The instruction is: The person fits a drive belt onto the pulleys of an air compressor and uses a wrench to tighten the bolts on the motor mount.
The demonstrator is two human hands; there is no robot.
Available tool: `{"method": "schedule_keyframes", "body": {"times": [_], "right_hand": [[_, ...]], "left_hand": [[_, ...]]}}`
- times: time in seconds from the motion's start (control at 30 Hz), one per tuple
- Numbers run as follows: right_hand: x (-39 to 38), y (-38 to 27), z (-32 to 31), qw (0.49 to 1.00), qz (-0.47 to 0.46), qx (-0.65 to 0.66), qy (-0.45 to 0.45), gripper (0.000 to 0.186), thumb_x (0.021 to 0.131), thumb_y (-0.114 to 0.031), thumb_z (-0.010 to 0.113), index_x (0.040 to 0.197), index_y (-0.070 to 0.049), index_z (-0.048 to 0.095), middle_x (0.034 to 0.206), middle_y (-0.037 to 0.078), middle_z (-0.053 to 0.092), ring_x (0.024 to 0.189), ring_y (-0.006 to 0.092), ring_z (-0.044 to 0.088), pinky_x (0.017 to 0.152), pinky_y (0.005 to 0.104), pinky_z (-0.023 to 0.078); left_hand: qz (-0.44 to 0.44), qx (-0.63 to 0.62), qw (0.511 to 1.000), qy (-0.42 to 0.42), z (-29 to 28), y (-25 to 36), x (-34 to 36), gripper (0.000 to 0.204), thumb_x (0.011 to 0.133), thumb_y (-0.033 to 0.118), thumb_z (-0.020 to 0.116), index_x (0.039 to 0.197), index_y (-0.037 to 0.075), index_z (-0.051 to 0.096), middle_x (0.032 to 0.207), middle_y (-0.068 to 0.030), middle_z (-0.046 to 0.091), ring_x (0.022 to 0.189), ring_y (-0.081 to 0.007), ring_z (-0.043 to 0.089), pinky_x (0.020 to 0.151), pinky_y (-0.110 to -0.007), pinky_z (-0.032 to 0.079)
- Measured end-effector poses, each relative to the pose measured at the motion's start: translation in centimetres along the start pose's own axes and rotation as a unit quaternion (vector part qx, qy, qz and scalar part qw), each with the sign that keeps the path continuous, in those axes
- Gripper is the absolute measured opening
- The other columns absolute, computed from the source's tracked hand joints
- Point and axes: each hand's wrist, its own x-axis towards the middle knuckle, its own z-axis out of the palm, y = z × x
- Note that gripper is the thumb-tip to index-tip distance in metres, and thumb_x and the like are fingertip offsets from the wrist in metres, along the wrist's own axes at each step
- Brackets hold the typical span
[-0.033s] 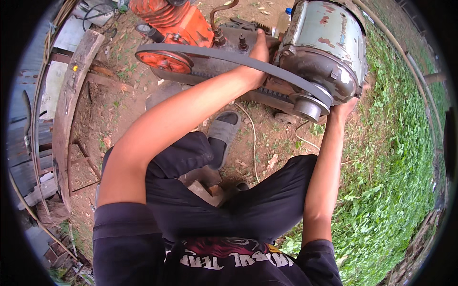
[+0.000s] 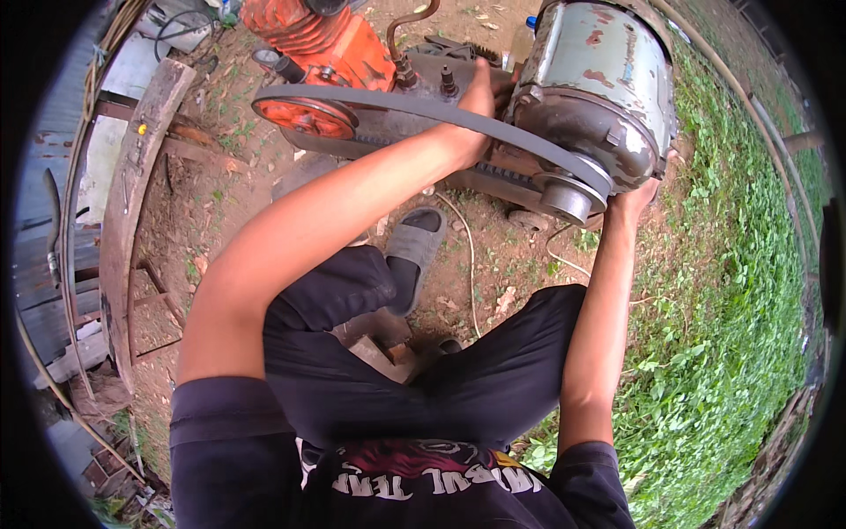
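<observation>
A grey-green electric motor (image 2: 599,66) with flaking paint stands at the upper right, its metal pulley (image 2: 568,196) facing me. A black drive belt (image 2: 414,104) runs from that pulley to the red flywheel (image 2: 304,116) of an orange finned compressor head (image 2: 339,48). My left hand (image 2: 478,113) is at the motor's left side, thumb up and fingers mostly hidden, with the belt crossing over the wrist. Below the motor's right edge, my right hand (image 2: 634,196) holds its underside; most of its fingers are out of sight. Both hands appear to grip the motor.
A dark tank (image 2: 401,141) lies under the compressor parts, with a small wheel (image 2: 529,220) below. A pale cord (image 2: 471,264) trails over the dirt near my sandalled foot (image 2: 414,251). A wooden plank (image 2: 132,203) stands at left; green plants (image 2: 740,291) grow at right.
The motor has shifted very slightly left, both hands staying against it. The surroundings at left have moved a little in the view.
</observation>
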Motion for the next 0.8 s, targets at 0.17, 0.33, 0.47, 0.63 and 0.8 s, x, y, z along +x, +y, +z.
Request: {"method": "schedule_keyframes", "body": {"times": [0.17,0.33,0.47,0.63,0.8], "right_hand": [[1.2,0.9,-0.4,0.991,-0.009,-0.134,0.0,0.08,0.1,-0.063,0.027,0.122,0.005,0.061,0.117,0.016,0.065,0.108,0.0236,0.059,0.098,0.0371,0.043],[0.4,-1.2,1.4,0.994,-0.004,-0.105,0.013,0.074,0.104,-0.055,0.026,0.12,0.008,0.061,0.112,0.018,0.067,0.107,0.0248,0.06,0.099,0.0354,0.041],[-1.2,-2.2,1.7,0.983,0.049,0.177,-0.012,0.084,0.1,-0.061,0.027,0.141,0.012,0.035,0.141,0.022,0.048,0.128,0.0328,0.047,0.11,0.0398,0.033],[-1.9,-5.7,2.0,0.996,0.077,0.019,-0.032,0.088,0.094,-0.067,0.044,0.139,0.008,0.043,0.135,0.018,0.054,0.121,0.0244,0.053,0.104,0.0356,0.04],[-5.1,-5.2,-0.4,0.995,0.075,-0.037,0.062,0.059,0.101,-0.049,0.043,0.123,0.004,0.057,0.112,0.015,0.064,0.099,0.021,0.061,0.086,0.0355,0.049]], "left_hand": [[-0.027,0.198,0.978,-0.053,-1.3,2.7,-3.2,0.083,0.099,0.065,0.027,0.148,-0.003,0.027,0.149,-0.0181,0.039,0.133,-0.0286,0.042,0.111,-0.039,0.034],[0.001,0.202,0.979,-0.036,-0.7,5.3,-2.7,0.093,0.097,0.068,0.028,0.15,-0.008,0.016,0.152,-0.0246,0.03,0.138,-0.0315,0.036,0.115,-0.041,0.03],[0.063,0.249,0.966,-0.033,-3.2,2.6,4.0,0.094,0.097,0.069,0.025,0.149,-0.009,0.02,0.151,-0.0248,0.031,0.139,-0.032,0.035,0.116,-0.041,0.029],[0.093,0.393,0.909,0.103,-2.0,1.7,3.1,0.097,0.094,0.072,0.012,0.139,-0.009,0.042,0.147,-0.0319,0.036,0.145,-0.0384,0.025,0.118,-0.042,0.02],[0.151,0.458,0.876,-0.022,-2.6,2.2,1.6,0.071,0.102,0.054,0.032,0.131,-0.008,0.051,0.132,-0.0228,0.057,0.126,-0.0326,0.053,0.11,-0.04,0.035]]}}
